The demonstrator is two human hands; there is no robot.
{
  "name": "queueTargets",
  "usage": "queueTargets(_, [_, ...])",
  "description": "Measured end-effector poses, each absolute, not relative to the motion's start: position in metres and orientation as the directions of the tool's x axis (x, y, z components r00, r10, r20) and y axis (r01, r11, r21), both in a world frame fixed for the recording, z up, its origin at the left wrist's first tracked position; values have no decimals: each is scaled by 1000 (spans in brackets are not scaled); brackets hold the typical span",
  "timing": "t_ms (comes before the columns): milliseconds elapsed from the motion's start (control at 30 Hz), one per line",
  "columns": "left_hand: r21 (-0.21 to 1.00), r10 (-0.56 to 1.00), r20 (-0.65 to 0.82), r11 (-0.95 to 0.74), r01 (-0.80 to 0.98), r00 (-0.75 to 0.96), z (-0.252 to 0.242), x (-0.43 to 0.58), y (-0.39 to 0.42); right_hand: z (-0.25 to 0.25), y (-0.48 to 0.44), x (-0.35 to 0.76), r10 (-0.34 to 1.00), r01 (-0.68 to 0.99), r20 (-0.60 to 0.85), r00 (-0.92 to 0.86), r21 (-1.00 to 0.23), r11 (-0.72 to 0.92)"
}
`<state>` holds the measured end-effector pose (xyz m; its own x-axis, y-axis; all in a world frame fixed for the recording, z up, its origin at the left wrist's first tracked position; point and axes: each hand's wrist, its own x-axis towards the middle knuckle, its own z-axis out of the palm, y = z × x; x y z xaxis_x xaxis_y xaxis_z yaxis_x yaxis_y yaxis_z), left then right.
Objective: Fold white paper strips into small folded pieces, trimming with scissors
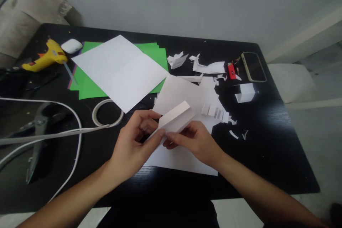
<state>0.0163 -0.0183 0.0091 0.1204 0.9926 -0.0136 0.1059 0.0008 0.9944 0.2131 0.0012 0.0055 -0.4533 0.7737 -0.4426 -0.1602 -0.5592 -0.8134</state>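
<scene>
A folded strip of white paper (177,115), creased lengthwise, is held up at a slant over the table between both my hands. My left hand (139,139) pinches its lower left end, thumb on the near face and fingers behind. Close beside that thumb, my right hand (196,140) grips the lower edge; some of its fingertips are hidden behind the paper. Below lie white paper sheets (192,162), partly covered by my hands. Small pleated paper pieces (215,112) rest just right of the held strip.
White paper (120,74) lies over green sheets (88,92). A yellow glue gun (45,57), a white case (71,45), pliers (40,128) and a white cable (80,142) are left. Paper scraps (211,67), a red lighter (231,71) and a phone (253,67) sit right.
</scene>
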Motion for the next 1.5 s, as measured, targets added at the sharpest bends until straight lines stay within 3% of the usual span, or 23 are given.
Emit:
queueTargets(333, [997,987,-75,77,-13,141,12,15,-17,8,0,213,827,-151,-389,-406,-864,-481])
queueTargets(633, [996,991,-88,90,-15,105,12,17,-17,8,2,215,754,-169,-456,-472,-793,-585])
queueTargets(867, [963,964,-223,240,-120,143,15,16,-13,9,5,216,706,-165,-491,-511,-750,-641])
queueTargets(1200, [945,943,-301,315,-85,142,14,13,-13,10,8,217,632,-211,-566,-529,-634,-744])
queueTargets(1500, [947,893,-297,321,-18,339,15,14,-7,6,7,218,664,-208,-547,-509,-671,-712])
